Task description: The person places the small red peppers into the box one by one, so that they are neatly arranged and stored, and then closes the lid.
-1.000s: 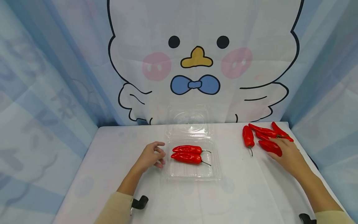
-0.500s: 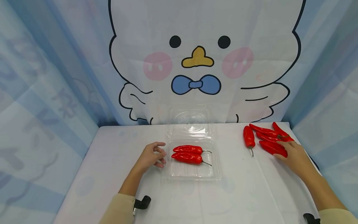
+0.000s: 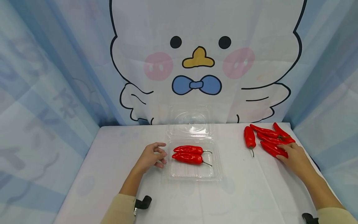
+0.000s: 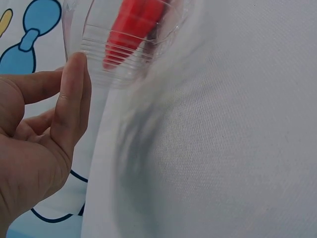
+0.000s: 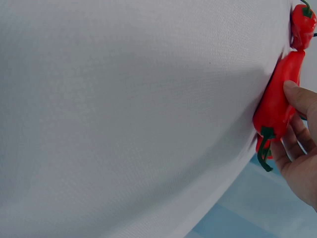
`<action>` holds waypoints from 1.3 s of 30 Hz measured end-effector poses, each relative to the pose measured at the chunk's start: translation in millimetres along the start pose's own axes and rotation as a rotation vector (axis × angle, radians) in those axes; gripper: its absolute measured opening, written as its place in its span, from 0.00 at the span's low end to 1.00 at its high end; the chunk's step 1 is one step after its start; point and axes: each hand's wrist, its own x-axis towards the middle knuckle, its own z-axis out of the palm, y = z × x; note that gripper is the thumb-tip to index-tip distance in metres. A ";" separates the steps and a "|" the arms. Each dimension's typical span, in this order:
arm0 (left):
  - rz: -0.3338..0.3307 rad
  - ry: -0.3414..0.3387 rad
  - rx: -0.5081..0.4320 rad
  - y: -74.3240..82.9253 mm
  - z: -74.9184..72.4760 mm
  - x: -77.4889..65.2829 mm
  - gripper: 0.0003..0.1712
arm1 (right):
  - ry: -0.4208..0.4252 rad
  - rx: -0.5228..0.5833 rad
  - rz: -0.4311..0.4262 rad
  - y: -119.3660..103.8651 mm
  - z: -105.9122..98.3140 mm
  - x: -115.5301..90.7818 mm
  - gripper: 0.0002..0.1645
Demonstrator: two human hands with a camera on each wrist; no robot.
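On the right of the table, my right hand grips the nearest red chili pepper. In the right wrist view the thumb lies on that chili pepper, with the fingers on its far side and its green stem hanging free. My left hand is beside the left edge of a clear plastic box, fingers loosely bent. A fingertip seems to touch the box wall in the left wrist view. Two red chili peppers lie side by side in the box, stems to the right.
Several more red chili peppers lie in a loose group at the back right corner, one slightly apart. The clear box lid stands raised at the back. A curtain with a cartoon print hangs behind the white table.
My right hand has shifted a little right and toward me along the nearest chili pepper, which now lies flat and shows more of its length. My left hand has stayed by the box.
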 end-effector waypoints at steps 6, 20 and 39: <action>0.000 0.000 0.002 1.5 -0.1 -0.1 0.30 | -0.054 0.053 0.042 3.2 0.9 1.6 0.41; -0.010 -0.002 0.012 2.0 -0.3 -0.3 0.30 | -0.177 0.127 0.108 4.2 0.9 3.3 0.47; -0.007 -0.002 0.024 5.1 -0.2 -2.1 0.30 | -0.172 0.111 0.121 3.1 0.3 -0.2 0.48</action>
